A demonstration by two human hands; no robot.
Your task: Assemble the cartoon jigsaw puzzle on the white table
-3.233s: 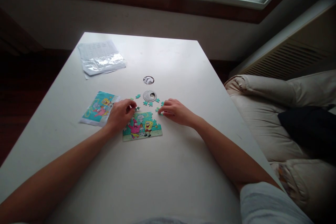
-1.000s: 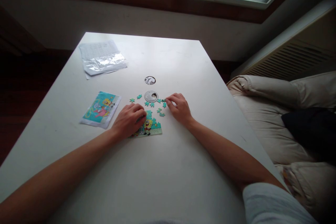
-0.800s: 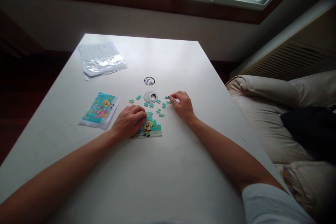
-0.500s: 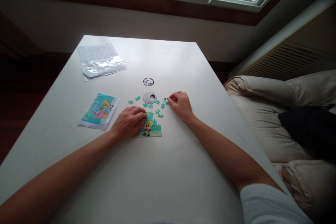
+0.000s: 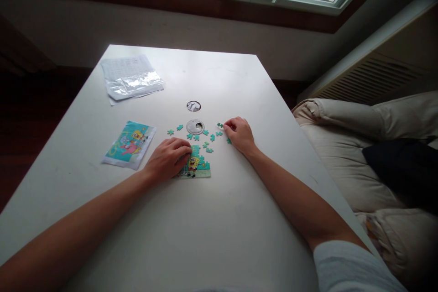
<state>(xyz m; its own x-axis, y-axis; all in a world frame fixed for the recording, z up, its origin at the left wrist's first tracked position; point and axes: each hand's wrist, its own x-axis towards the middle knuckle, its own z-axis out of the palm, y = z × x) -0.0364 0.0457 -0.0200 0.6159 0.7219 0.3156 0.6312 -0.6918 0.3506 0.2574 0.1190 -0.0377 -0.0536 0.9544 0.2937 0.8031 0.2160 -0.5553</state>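
A partly joined jigsaw puzzle [image 5: 200,169] with a yellow cartoon figure lies flat on the white table [image 5: 219,228]. Resting over its left side is my left hand [image 5: 169,157], fingers loosely bent and lying on the puzzle, covering part of it. My right hand [image 5: 241,134] is to the right of the loose pieces, thumb and fingertips pinched on a small teal puzzle piece [image 5: 220,125]. Several loose pieces are scattered above the joined part, among them one piece [image 5: 219,133] just left of my right hand and another piece [image 5: 229,141] under its edge.
A printed picture sheet [image 5: 130,143] of cartoon figures lies left of my left hand. Behind it are papers in a clear plastic bag [image 5: 133,80]. A round metal cover [image 5: 195,127] and a round hole [image 5: 193,106] sit mid-table. A cushioned sofa [image 5: 328,155] stands at the right.
My right hand has shifted slightly to the right with the pinched piece. Loose pieces beside and below its fingers show more clearly. My left hand stays in place.
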